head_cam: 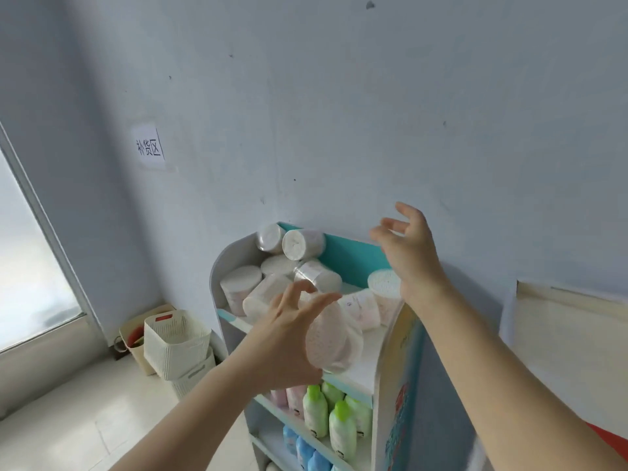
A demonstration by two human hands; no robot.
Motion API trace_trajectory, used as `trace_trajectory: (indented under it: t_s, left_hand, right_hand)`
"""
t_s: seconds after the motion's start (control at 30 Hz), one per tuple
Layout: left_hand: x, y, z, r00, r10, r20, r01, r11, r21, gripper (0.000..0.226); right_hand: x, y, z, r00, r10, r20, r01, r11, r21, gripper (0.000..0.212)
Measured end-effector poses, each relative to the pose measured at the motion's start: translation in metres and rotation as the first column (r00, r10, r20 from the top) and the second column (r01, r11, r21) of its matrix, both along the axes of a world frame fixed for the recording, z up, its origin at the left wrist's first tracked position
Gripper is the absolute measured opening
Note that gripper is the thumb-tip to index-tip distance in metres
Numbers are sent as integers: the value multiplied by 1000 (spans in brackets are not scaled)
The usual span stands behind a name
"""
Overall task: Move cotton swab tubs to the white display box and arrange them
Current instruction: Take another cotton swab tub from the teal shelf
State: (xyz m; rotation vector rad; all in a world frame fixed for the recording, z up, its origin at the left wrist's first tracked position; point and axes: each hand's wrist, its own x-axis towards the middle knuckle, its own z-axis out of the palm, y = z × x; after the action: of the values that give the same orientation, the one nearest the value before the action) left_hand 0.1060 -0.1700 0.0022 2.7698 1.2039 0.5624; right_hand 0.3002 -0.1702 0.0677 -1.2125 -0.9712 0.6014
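The white display box (216, 270) with a teal back panel stands against the wall. Its top shelf holds several clear cotton swab tubs (299, 263), most lying on their sides in a pile at the left, and one upright tub (383, 283) at the right. My left hand (289, 334) holds one more cotton swab tub (334, 338) on its side, just above the shelf's front edge; that tub is blurred. My right hand (407, 246) hovers above the right end of the shelf, fingers spread and loosely bent, holding nothing.
Lower shelves carry green-capped bottles (316, 414), blue bottles (307, 452) and pink packs (289, 399). Cream woven baskets (176, 341) sit on the floor to the left of the box, near a window. A paper sign (148, 148) hangs on the wall.
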Motion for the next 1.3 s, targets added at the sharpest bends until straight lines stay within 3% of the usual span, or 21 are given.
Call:
trace_trajectory:
  t_s: [0.3, 0.47, 0.6, 0.67, 0.77, 0.83, 1.1, 1.3]
  left_hand:
    - [54, 56, -5, 959, -226, -172, 197, 965, -172, 103]
    - [65, 84, -15, 857, -415, -305, 349, 904, -249, 103]
    - [65, 113, -8, 815, -525, -246, 407, 821, -400, 104]
    - [63, 130, 1, 841, -511, -174, 398, 805, -441, 93]
    - [63, 158, 6, 893, -436, -109, 377, 859, -348, 74]
    - [64, 173, 3, 901, -412, -136, 356, 881, -312, 70]
    - [97, 196, -12, 879, -382, -285, 242, 874, -422, 63]
    - [115, 179, -10, 811, -432, -395, 138, 797, -588, 50]
  right_hand:
    - [21, 24, -12, 997, -80, 4, 80, 993, -89, 51]
    - [23, 29, -19, 988, -135, 75, 145, 980, -138, 48]
    - [22, 31, -21, 972, -208, 111, 225, 960, -166, 47]
    - [19, 33, -23, 962, -233, 141, 258, 946, -198, 46]
    - [13, 37, -26, 948, -250, 197, 294, 924, -242, 46]
    - [8, 40, -28, 939, -264, 222, 318, 912, -258, 44]
    - [-8, 40, -37, 916, -252, 311, 355, 872, -338, 35]
    - [-8, 35, -40, 872, -264, 412, 421, 833, -358, 36]
